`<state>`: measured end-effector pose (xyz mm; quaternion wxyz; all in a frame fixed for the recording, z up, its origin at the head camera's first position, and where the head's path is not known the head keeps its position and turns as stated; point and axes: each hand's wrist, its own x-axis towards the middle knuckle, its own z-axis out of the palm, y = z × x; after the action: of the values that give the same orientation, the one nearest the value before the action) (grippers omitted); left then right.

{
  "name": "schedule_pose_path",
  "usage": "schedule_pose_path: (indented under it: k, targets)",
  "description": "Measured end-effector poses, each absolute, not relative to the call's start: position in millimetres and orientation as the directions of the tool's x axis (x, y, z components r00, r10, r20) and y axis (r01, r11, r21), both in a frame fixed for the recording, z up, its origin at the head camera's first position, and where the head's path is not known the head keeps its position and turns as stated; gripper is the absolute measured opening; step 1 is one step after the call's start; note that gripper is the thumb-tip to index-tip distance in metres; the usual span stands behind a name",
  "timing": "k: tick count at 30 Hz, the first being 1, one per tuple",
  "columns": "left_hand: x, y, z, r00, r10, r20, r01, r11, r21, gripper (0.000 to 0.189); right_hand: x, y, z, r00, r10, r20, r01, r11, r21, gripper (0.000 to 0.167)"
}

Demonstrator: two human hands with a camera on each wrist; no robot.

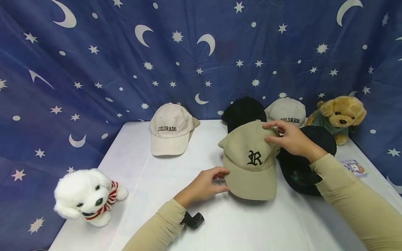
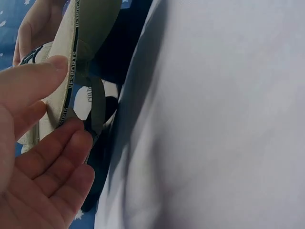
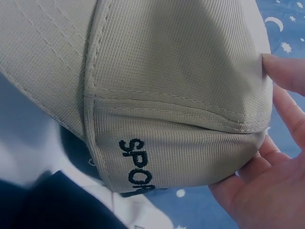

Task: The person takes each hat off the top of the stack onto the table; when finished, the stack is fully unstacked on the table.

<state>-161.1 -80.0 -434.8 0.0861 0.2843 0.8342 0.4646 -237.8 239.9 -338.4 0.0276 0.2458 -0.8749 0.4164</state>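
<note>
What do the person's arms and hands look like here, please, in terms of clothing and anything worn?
Both arms wear long, snug tan sleeves reaching the wrists. The left hand and right hand are bare, with no gloves. A small black device sits under the left wrist.

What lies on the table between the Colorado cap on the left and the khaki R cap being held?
Nothing: the head view shows only bare white table between the Colorado cap and the khaki R cap.
</note>
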Motion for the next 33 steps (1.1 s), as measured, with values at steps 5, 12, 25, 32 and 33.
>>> schedule_pose_path:
  k: [5,12,25,32,33]
  targets:
    - [-159,-74,-437,-0.805,0.586,0.089,0.387,0.405,0.829,0.05,-235,247,-345,-0.873,-0.418,0.25,-0.459,0.533,-0.71,0.035]
    - [-157,-67,-439,-0.781,0.624,0.021,0.349,0.408,0.844,0.048,-229,255,-350,-0.887,-0.41,0.212,-0.426,0.551,-0.718,0.037]
    - [-155,-52,-443,-0.75,0.661,-0.023,0.349,0.426,0.835,0.05,-225,274,-363,-0.895,-0.398,0.201,-0.411,0.56,-0.719,0.04]
    - [-150,-48,-441,-0.732,0.68,-0.033,0.362,0.43,0.827,0.046,-220,276,-364,-0.908,-0.385,0.164,-0.38,0.597,-0.706,0.039]
    - [-149,-49,-441,-0.731,0.681,-0.033,0.356,0.423,0.834,0.045,-218,276,-363,-0.908,-0.387,0.162,-0.38,0.598,-0.706,0.038]
